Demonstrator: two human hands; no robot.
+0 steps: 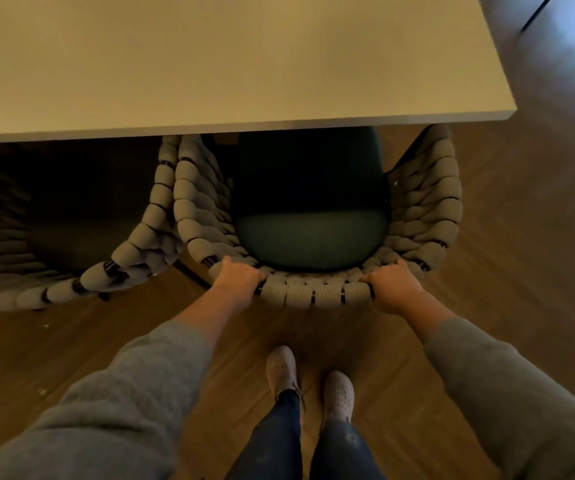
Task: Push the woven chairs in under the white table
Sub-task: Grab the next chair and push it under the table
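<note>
A woven chair (317, 294) with thick grey braided rope and a dark green seat cushion (310, 233) stands in front of me, its front part under the white table (230, 64). My left hand (236, 278) grips the left side of its curved back rail. My right hand (391, 285) grips the right side of the same rail. A second woven chair (130, 251) stands to the left, touching the first, its seat partly under the table edge.
Wooden herringbone floor (521, 237) runs around the table. My two feet in pale shoes (310, 382) stand just behind the chair. The table's right corner (511, 112) ends near the chair's right arm. A pale surface with a dark line (563, 36) lies at the top right.
</note>
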